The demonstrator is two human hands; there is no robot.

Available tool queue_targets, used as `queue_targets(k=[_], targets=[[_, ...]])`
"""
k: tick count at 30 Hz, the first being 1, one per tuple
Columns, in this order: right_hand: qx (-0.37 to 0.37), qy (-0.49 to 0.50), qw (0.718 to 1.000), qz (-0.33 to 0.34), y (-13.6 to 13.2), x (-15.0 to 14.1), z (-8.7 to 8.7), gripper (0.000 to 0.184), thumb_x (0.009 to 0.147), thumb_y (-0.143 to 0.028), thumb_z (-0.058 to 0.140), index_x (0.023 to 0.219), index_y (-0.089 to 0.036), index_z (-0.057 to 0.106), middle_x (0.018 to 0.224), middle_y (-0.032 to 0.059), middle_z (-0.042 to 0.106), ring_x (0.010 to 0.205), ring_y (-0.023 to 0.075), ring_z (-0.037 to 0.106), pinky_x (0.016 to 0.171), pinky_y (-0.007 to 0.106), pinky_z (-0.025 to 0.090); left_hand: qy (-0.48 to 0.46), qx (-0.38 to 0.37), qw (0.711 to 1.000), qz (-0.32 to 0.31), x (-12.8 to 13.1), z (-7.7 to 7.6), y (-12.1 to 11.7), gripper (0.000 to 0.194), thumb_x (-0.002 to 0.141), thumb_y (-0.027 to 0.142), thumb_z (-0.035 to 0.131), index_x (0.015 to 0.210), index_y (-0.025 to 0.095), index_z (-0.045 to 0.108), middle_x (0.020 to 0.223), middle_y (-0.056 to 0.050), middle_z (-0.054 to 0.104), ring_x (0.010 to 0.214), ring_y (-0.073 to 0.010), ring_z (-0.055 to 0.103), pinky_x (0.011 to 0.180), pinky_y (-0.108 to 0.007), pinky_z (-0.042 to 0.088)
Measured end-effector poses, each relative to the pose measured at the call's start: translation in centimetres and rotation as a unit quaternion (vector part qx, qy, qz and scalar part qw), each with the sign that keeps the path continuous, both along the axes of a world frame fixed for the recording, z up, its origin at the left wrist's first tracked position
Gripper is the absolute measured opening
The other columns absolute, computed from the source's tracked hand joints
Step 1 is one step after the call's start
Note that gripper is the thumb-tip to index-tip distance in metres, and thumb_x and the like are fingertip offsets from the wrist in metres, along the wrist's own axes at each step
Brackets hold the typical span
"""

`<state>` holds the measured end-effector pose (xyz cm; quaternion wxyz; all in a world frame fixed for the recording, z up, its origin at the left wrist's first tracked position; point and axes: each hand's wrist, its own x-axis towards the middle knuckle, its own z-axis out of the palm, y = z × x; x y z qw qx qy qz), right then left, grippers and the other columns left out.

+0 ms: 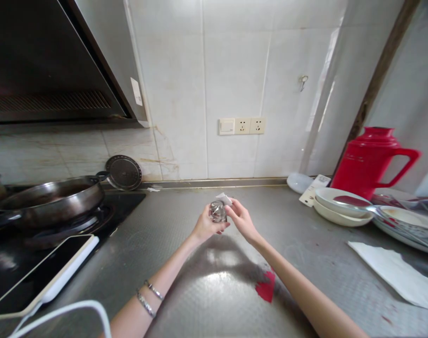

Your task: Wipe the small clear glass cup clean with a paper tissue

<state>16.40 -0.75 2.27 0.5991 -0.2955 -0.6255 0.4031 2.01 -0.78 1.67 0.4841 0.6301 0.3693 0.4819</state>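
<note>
My left hand point(204, 226) is closed around a small, shiny, see-through glass point(218, 212), held just above the steel countertop point(179, 216). Its thumb and fingers wrap the glass from the left and from below. At the glass's upper right, my right hand point(242, 219) pinches a folded white tissue point(224, 199). The tissue lies against or just behind the rim; which of the two is hard to tell. Two bracelets circle my left forearm. Between my forearms a torn red scrap point(265, 286) lies on the counter.
On the left, a steel pan point(55, 199) stands on the black stove point(129, 206), with a phone point(41, 274) and white cable point(76, 305) nearer me. At right are a red thermos point(365, 162), stacked bowls point(340, 213), plates point(404, 230) and a white paper sheet point(393, 272).
</note>
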Motion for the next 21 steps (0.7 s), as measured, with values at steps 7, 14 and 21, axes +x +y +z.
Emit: queue_targets(k=[7,14,21], targets=[[-0.034,0.017,0.996,0.076,-0.8,-0.2,0.5,0.049,0.074,-0.042,0.069,0.117,-0.025,0.054,0.122,0.0060,0.060,0.114,0.0227,0.057,0.092,0.034,0.048,0.060,0.060,0.996,0.008,-0.3,-0.3,0.1,0.058,0.061,0.039,0.078,0.106,0.019,0.048,0.080,-0.002,0.065,0.059,-0.0148,0.062,0.053,-0.028,0.052],[-0.078,0.028,0.996,0.022,-0.9,-0.6,0.4,0.046,0.069,-0.042,0.072,0.109,-0.020,0.060,0.110,0.0071,0.066,0.100,0.0232,0.064,0.084,0.034,0.052,0.125,0.117,0.985,-0.010,-1.2,-1.0,1.1,0.073,0.062,0.037,0.079,0.123,0.018,0.044,0.114,-0.012,0.062,0.102,-0.0275,0.061,0.089,-0.044,0.048],[-0.200,0.060,0.977,0.032,-1.0,-0.6,0.7,0.046,0.067,-0.049,0.072,0.097,-0.015,0.065,0.091,0.0072,0.071,0.082,0.0219,0.068,0.070,0.032,0.057,0.176,0.117,0.977,0.028,-1.9,-0.8,1.1,0.128,0.045,0.035,0.087,0.146,0.023,0.010,0.129,-0.017,0.053,0.111,-0.0333,0.056,0.095,-0.048,0.043]])
